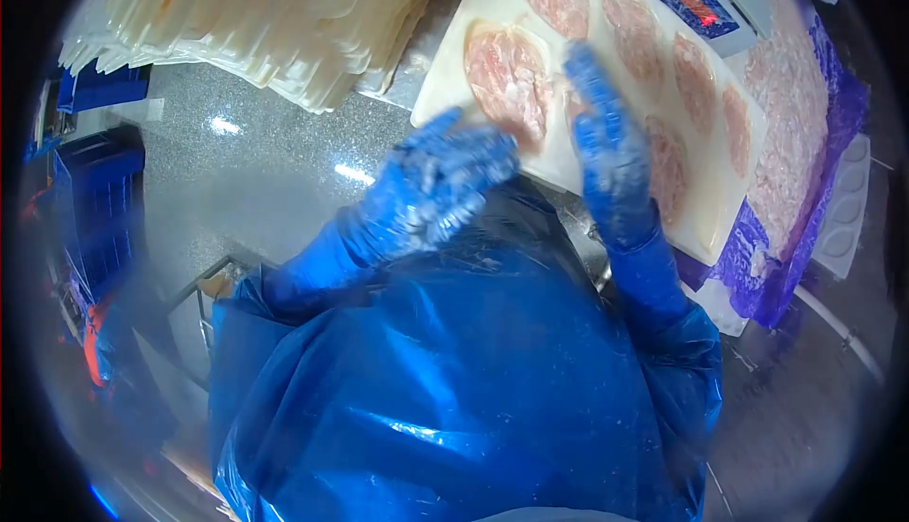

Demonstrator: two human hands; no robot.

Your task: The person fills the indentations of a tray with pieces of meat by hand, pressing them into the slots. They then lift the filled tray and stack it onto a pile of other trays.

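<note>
A white tray [440, 87] with several oval hollows lies tilted in front of me, pale pink minced meat [507, 82] filling the hollows. My left hand [431, 181], in a blue glove smeared with meat bits, is at the tray's near left corner, palm partly showing, fingers apart and slightly bent. Over the tray's near middle, my right hand [611, 158], also gloved in blue, has its fingers stretched out beside a partly hidden meat portion. Neither hand grips anything. The hands are slightly blurred.
At upper left stands a tall stack of white sheets or trays [265, 20]. A scale with a red display [691, 1] sits behind the tray. To the right, a heap of minced meat [786, 115] lies on purple plastic [833, 143], beside another white moulded tray [846, 205]. Blue crates [99, 210] stand left.
</note>
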